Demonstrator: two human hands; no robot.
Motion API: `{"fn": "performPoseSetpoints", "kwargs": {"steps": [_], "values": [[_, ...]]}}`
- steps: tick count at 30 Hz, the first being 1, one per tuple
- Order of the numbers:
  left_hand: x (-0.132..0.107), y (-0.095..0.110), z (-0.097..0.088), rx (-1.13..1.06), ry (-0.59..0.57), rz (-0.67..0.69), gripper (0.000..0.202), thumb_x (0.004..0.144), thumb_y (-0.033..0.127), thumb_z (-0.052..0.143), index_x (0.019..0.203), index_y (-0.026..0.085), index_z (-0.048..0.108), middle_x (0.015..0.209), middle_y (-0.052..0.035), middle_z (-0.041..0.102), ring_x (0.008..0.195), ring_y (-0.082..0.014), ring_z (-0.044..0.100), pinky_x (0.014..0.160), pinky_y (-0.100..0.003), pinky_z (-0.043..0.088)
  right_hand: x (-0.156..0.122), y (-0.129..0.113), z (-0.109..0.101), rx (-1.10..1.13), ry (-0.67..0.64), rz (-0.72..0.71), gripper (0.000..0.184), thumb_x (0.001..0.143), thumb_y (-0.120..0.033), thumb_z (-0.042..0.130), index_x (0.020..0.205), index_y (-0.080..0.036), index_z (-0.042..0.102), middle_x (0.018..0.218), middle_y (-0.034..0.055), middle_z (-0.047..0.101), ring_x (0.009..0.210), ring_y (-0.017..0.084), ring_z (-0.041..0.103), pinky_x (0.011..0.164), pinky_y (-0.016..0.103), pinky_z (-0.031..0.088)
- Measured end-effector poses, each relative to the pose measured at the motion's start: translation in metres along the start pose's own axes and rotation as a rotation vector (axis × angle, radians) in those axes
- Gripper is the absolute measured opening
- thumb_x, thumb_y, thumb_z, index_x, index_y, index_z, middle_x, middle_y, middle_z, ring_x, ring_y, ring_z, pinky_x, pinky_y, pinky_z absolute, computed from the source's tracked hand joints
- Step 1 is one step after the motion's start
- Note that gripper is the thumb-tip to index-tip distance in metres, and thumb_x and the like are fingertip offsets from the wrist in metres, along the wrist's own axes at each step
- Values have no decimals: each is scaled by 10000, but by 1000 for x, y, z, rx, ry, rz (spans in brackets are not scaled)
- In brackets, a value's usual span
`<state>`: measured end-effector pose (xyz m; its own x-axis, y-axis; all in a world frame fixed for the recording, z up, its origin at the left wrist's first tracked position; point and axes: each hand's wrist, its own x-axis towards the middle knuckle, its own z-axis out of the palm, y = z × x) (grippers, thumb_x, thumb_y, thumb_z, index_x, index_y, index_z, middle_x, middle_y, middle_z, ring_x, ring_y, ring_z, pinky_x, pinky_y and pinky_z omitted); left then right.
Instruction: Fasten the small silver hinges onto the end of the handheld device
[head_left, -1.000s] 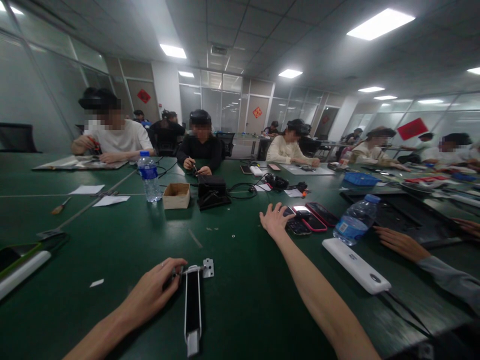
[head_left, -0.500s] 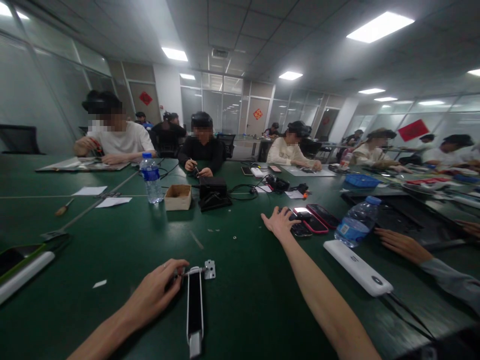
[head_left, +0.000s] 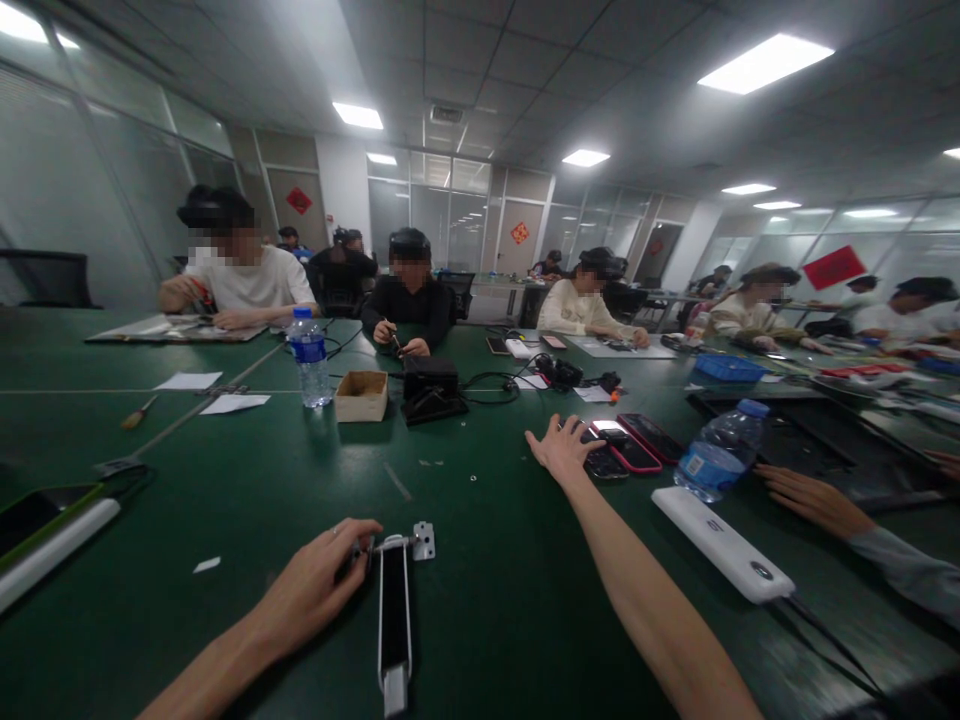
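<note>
My left hand rests on the green table, its thumb and fingers closed at the left end of a metal hinge bracket. The fingertips hide that end of it. From the bracket's cross pin a long, narrow white-edged frame runs toward me and ends in a pale tab. My right hand is stretched forward over the table with its fingers spread. Its fingertips reach the left edge of a black phone, and whether they press on it I cannot tell. Beside that lies a phone in a pink-red case.
Right of my forearm lie a white power bank with a cable and a water bottle. A neighbour's hand is by a black tray. Ahead stand another bottle, a cardboard box and a black stand.
The whole view has shifted slightly, so things appear a little farther right. My left fingers look slightly more curled at the bracket; my right hand keeps its place by the phones.
</note>
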<state>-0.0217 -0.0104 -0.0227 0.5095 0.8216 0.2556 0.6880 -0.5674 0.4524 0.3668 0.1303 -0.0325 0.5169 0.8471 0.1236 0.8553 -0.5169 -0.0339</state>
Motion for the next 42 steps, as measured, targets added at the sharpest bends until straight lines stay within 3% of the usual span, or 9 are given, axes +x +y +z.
{"fn": "performPoseSetpoints", "kwargs": {"steps": [7,11,29,37,42], "values": [[0,-1,-1,17,-11,5,312,892,272,381,1150,203,541,974,-60,645,819,-185,618,739,-266,505,-9,-15,-1,-71,46,-78,590,927,-465,246,1437,-169,251,1497,213,106,1332,412,107,926,755,67],[0,0,-1,16,-11,2,310,897,273,379,1147,196,544,972,-61,644,805,-185,619,740,-269,506,-12,-18,-2,-81,42,-92,557,930,-416,274,1428,-168,270,1489,213,138,1329,416,121,929,751,88],[0,-2,0,-14,-24,-11,309,886,285,391,1145,204,539,977,-59,648,827,-192,616,757,-278,506,-16,-15,-11,-52,8,-84,563,928,-421,264,1426,-158,275,1484,219,134,1322,424,119,923,745,112],[1,1,-2,12,-5,0,301,881,274,386,1123,202,549,953,-59,651,782,-185,611,730,-275,503,-16,-16,-4,-58,83,-78,545,913,-403,295,1399,-158,323,1473,213,179,1309,418,152,921,744,126],[1,2,-2,11,-12,-6,302,887,277,384,1127,199,549,958,-62,650,783,-184,609,722,-268,502,-14,-16,-3,-51,61,-80,550,919,-408,287,1408,-157,311,1475,209,171,1315,423,139,921,743,134]]}}
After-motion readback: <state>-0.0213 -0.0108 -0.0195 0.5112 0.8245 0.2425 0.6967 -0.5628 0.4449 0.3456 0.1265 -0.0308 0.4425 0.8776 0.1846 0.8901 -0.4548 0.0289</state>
